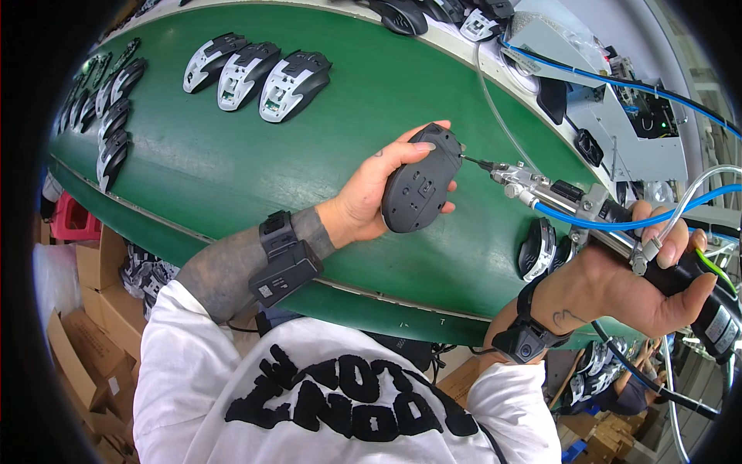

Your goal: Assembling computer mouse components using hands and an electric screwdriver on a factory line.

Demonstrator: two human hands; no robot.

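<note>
A black computer mouse, its underside with screw holes turned upward, is held above the middle of a green counter. The left hand grips it, thumb over the far end and fingers curled around the right side. A metal-bodied power screwdriver points leftward, its thin bit at the mouse's far right edge; whether they touch is unclear. The right hand is wrapped around the screwdriver's black handle, beside a blue hose. Farther left on the counter, three silver-and-black mouse bodies stand side by side; more mouse parts line the far left. Cardboard boxes sit near left, below the counter.
</note>
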